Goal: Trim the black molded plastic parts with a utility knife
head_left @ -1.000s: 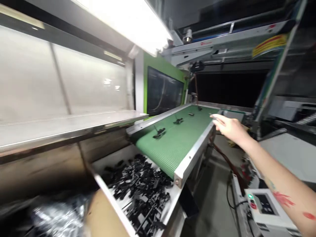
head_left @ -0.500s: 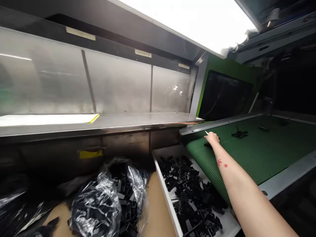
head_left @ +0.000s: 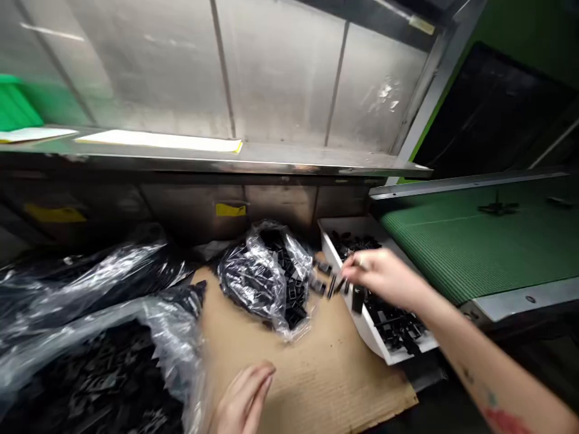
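My right hand (head_left: 375,274) is closed on a black plastic part cluster (head_left: 332,286), thin pieces with small blocks, blurred by motion. It hangs over the near wall of a white tray (head_left: 362,325) heaped with black parts. Low in the middle, my left hand (head_left: 244,398) is over the cardboard (head_left: 325,367), fingers extended and thumb apart, holding nothing I can see. Between the hands and the back wall sits a clear plastic bag (head_left: 253,280) of small black rectangular parts. A larger open bag (head_left: 172,337) full of black pieces lies left of my left hand.
A green conveyor belt (head_left: 452,253) on the right ends beside the tray and carries a black part (head_left: 497,207). A metal shelf (head_left: 307,158) runs along the back, holding paper sheets (head_left: 158,140) and a green bin (head_left: 15,105).
My right hand has come left from the conveyor belt to the tray's edge with the black part cluster. My left hand has entered at the bottom. The view has turned left and down.
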`<control>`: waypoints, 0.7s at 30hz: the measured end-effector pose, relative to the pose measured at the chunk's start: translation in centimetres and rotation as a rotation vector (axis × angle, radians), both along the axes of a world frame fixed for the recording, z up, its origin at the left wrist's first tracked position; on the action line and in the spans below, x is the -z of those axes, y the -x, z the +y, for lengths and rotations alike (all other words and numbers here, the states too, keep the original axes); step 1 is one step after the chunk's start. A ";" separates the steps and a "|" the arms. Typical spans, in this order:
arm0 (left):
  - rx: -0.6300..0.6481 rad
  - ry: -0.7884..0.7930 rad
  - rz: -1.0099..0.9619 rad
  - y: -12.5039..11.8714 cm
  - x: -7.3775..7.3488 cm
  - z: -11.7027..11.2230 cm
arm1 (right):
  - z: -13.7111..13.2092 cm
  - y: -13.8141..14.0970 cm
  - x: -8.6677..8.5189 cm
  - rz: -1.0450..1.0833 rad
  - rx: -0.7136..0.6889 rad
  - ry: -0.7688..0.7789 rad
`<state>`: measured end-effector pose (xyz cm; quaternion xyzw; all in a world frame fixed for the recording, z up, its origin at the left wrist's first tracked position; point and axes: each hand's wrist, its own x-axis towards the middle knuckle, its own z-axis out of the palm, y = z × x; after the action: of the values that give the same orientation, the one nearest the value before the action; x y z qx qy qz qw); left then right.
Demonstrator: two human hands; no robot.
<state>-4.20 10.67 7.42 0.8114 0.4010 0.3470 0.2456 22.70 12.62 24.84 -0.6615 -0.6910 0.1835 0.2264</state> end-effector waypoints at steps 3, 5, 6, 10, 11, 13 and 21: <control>-0.139 0.002 0.073 1.5 1.5 -0.1 | -1.5 5.9 7.7 0.043 -0.238 0.149; -0.155 0.038 0.149 2.4 3.0 -0.6 | -1.7 8.6 12.7 0.020 -0.329 0.218; -0.150 0.061 0.182 2.6 3.7 -1.0 | -1.6 9.6 14.8 0.007 -0.354 0.240; -0.128 0.135 0.256 2.8 6.2 -2.1 | -1.2 13.0 19.5 -0.041 -0.388 0.296; -0.125 0.149 0.270 2.7 6.4 -2.3 | -1.1 13.8 19.9 -0.054 -0.380 0.298; -0.117 0.172 0.291 2.5 6.6 -2.4 | -0.9 15.1 20.2 -0.070 -0.354 0.294; -0.107 0.239 0.335 2.3 6.4 -2.2 | -4.2 10.6 21.2 0.071 -0.163 0.265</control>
<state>-6.52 8.44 1.04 0.8004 0.5169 0.1699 0.2515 12.14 8.43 3.64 -0.6205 -0.7038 0.3137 0.1458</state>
